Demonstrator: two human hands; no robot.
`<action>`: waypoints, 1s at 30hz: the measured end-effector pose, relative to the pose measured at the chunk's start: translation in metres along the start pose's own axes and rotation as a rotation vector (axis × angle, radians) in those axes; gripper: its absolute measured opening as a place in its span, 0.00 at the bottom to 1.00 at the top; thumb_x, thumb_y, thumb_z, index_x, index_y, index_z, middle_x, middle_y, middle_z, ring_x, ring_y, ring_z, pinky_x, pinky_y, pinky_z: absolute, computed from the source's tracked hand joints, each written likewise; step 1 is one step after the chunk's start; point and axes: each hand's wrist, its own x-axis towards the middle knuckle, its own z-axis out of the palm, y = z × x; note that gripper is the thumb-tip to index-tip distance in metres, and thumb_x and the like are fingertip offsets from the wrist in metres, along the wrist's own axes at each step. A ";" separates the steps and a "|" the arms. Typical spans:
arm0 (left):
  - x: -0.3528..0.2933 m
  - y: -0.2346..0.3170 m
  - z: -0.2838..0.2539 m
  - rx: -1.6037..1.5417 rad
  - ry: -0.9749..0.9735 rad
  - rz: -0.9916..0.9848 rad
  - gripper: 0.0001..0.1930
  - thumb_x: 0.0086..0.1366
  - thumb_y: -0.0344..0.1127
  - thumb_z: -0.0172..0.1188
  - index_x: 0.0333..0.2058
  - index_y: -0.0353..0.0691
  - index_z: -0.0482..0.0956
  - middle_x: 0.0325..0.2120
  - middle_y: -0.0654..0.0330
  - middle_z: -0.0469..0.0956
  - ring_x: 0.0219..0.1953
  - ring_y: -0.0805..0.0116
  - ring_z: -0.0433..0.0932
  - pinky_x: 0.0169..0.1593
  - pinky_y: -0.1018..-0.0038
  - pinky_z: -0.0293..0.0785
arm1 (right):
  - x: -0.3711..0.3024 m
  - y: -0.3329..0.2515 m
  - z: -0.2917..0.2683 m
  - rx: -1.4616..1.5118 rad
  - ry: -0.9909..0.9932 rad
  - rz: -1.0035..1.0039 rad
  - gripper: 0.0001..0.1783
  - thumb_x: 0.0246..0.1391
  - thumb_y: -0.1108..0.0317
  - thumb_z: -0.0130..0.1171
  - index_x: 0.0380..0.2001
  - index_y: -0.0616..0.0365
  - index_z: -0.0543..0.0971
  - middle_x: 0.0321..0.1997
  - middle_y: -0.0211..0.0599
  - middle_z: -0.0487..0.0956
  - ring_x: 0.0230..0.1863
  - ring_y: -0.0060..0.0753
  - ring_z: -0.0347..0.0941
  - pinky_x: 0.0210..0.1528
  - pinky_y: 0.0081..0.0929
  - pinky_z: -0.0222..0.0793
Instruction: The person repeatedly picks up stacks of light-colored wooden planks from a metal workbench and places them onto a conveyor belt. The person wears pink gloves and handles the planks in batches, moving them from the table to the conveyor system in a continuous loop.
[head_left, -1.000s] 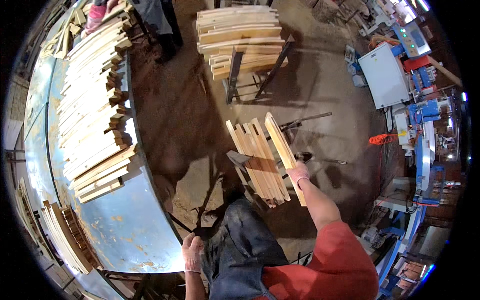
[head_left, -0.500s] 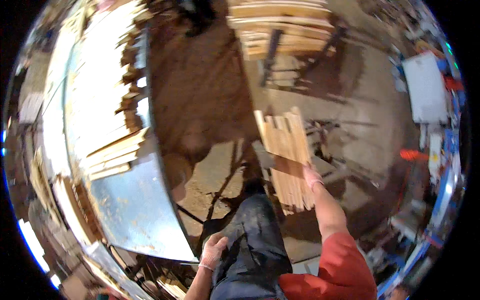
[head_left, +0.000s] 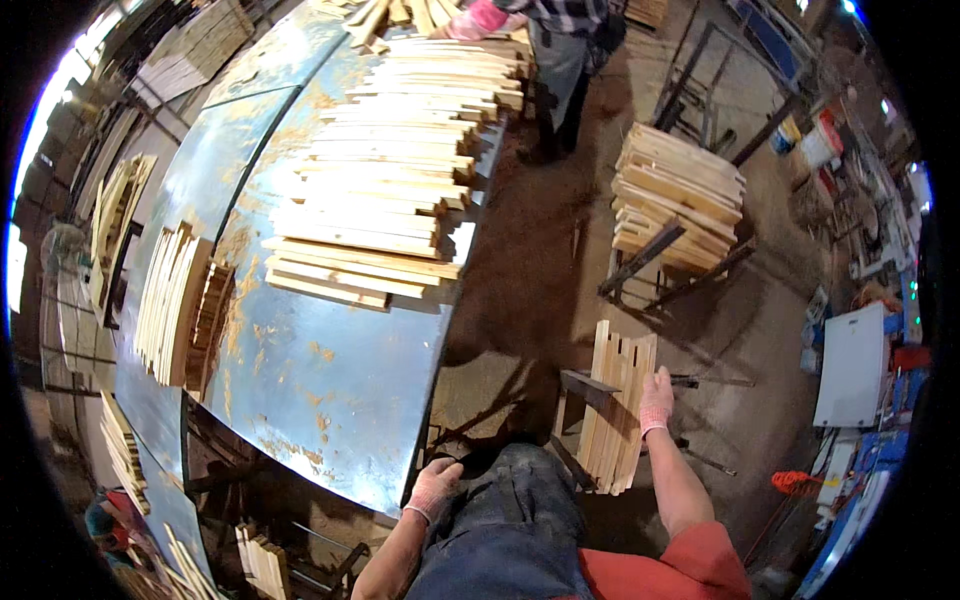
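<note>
The right hand [head_left: 656, 403] touches the right edge of the small wood stack [head_left: 612, 455], which lies on a dark metal stand [head_left: 588, 387] right of the surface [head_left: 370, 400]; I cannot tell whether its fingers grip. The left hand [head_left: 436, 484], fingers loosely bent, is just beside the surface's near right corner. Brown floor [head_left: 530, 270] runs between the surface's long edge and a larger wood stack [head_left: 680, 190]; print on the white cabinet [head_left: 848, 365] is too small to tell

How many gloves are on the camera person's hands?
2: one on the left hand, near the blue table's corner; one on the right hand, at the right edge of the wooden strips. Neither is hidden.
</note>
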 end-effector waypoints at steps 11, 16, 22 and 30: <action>0.028 0.032 -0.103 -0.684 0.102 0.028 0.12 0.75 0.37 0.66 0.50 0.39 0.76 0.32 0.63 0.76 0.28 0.72 0.73 0.31 0.72 0.72 | -0.046 -0.163 0.176 -0.074 -0.507 -0.365 0.37 0.69 0.54 0.65 0.71 0.68 0.71 0.66 0.53 0.83 0.68 0.42 0.79 0.71 0.33 0.70; 0.080 0.107 -0.119 -0.754 0.133 0.111 0.07 0.74 0.37 0.66 0.42 0.46 0.76 0.29 0.67 0.73 0.27 0.75 0.68 0.29 0.74 0.66 | -0.008 -0.239 0.251 -0.003 -0.673 -0.221 0.42 0.71 0.60 0.64 0.78 0.70 0.61 0.78 0.59 0.69 0.79 0.47 0.66 0.79 0.33 0.60; 0.200 0.205 -0.137 -0.850 0.213 0.113 0.08 0.75 0.40 0.63 0.35 0.53 0.74 0.27 0.72 0.70 0.24 0.75 0.65 0.28 0.73 0.64 | 0.104 -0.345 0.360 0.173 -0.575 -0.311 0.46 0.66 0.59 0.67 0.79 0.69 0.58 0.80 0.63 0.65 0.82 0.49 0.62 0.79 0.36 0.60; 0.289 0.298 -0.125 -0.954 0.490 -0.076 0.14 0.74 0.55 0.61 0.47 0.54 0.81 0.37 0.66 0.82 0.37 0.65 0.79 0.42 0.67 0.73 | 0.192 -0.481 0.453 -0.191 -0.409 -0.513 0.51 0.60 0.49 0.69 0.81 0.52 0.59 0.79 0.57 0.68 0.78 0.56 0.65 0.78 0.43 0.61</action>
